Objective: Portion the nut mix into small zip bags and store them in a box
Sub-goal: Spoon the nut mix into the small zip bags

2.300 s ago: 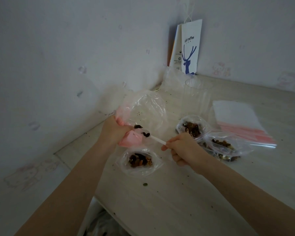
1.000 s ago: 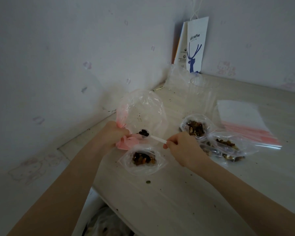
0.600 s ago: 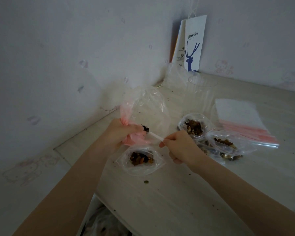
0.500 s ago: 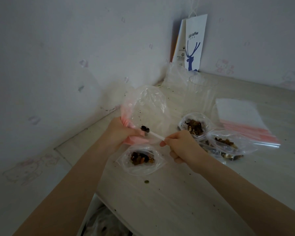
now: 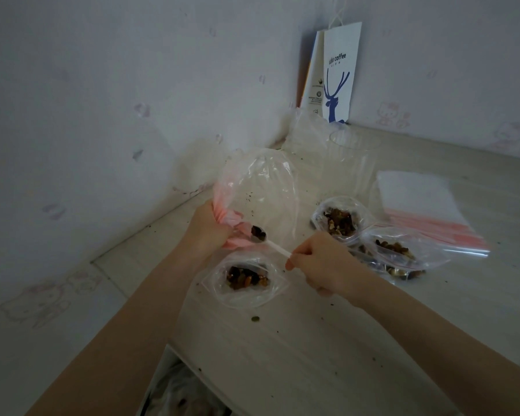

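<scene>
The left hand is bunching the large clear pink-topped bag while the right hand is pinching a loaded white plastic spoon, probably next tipping into the open small zip bag at six o'clock.

spoon of nuts above open zip bag

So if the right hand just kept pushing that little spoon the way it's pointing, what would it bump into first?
Probably the left hand. The right hand aims the white spoon up and to the left, and its loaded tip sits at the pink rim of the big clear bag bunched in that hand. Depth is hard to judge here.
</scene>
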